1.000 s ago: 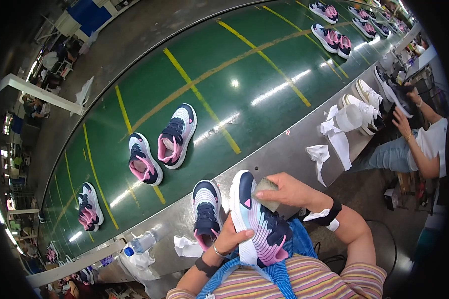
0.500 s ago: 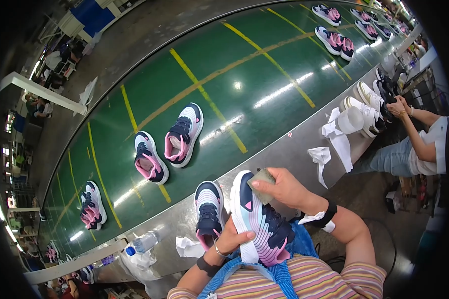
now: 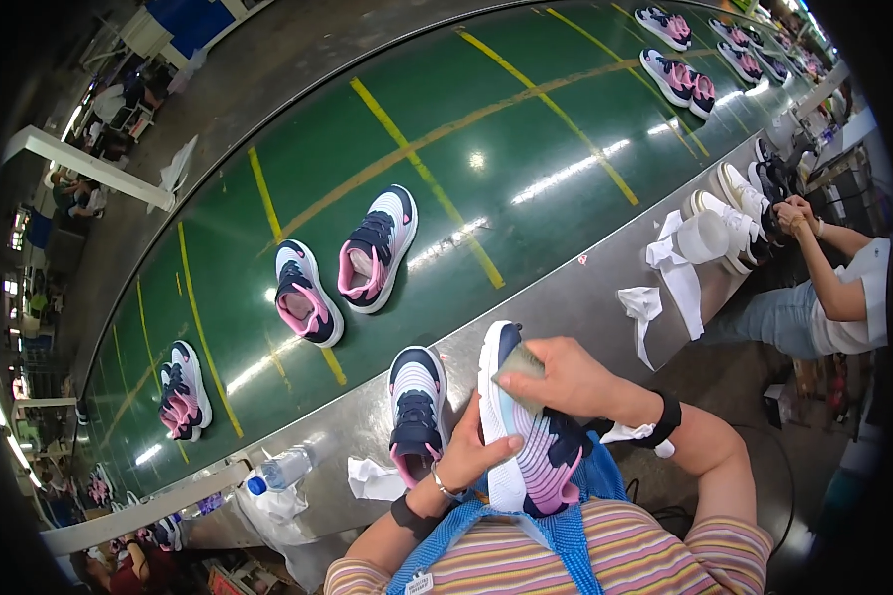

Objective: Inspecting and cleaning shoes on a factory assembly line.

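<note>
My left hand (image 3: 471, 451) grips a navy, white and pink sneaker (image 3: 548, 461) around its white sole, thumb on the side. The toe points away from me, and the shoe is tipped so its side shows. In my right hand (image 3: 577, 377) is a small grey-green block (image 3: 519, 375), perhaps a sponge or rubber, pressed on the upper behind the toe. Those fingers are closed around the block and partly hide the upper. Just left of my hands, a matching sneaker (image 3: 417, 397) rests on the metal ledge.
Beyond the metal ledge (image 3: 556, 293) runs a green conveyor belt (image 3: 466, 188) carrying matching sneakers (image 3: 379, 248). A bottle (image 3: 288, 466) and white paper (image 3: 375, 478) lie to the left. More paper (image 3: 677, 288) and white shoes (image 3: 729, 218) are by a co-worker's hands (image 3: 799, 215) at right.
The held sneaker has rolled, showing more of its side and less of its laces. The block now sits farther back from the toe tip. The whole view has shifted slightly.
</note>
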A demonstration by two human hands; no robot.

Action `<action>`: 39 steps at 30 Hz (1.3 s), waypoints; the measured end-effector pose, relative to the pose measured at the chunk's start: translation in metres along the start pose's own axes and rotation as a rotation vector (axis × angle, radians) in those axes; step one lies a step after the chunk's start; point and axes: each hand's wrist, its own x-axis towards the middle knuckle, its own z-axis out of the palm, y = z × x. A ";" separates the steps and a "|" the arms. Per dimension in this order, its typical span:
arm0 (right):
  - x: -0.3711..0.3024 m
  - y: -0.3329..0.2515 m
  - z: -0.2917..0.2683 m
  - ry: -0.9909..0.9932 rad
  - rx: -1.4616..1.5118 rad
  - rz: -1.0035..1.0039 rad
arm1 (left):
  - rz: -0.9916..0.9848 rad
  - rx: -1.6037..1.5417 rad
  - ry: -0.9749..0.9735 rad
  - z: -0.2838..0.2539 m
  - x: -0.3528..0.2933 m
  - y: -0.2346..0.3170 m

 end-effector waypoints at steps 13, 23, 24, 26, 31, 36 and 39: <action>-0.015 -0.002 -0.016 -0.204 -0.034 0.108 | 0.044 -0.005 0.048 0.005 0.003 -0.002; -0.013 0.022 -0.026 -0.222 -0.145 0.093 | 0.060 -0.033 0.086 0.004 0.005 -0.006; -0.013 0.026 -0.029 -0.093 -0.021 0.100 | 0.062 -0.041 0.100 0.001 0.002 -0.006; -0.001 0.052 -0.040 0.234 0.149 0.180 | 0.070 -0.045 0.110 -0.001 0.002 -0.005; 0.021 0.187 -0.041 0.380 -0.508 0.092 | 0.059 -0.235 0.065 -0.004 0.008 -0.002; -0.004 0.157 -0.032 0.507 -0.636 -0.009 | 0.095 -0.302 -0.033 -0.011 0.008 -0.008; -0.027 0.119 -0.040 -0.161 0.183 0.056 | 0.099 -0.335 -0.042 -0.016 0.006 -0.010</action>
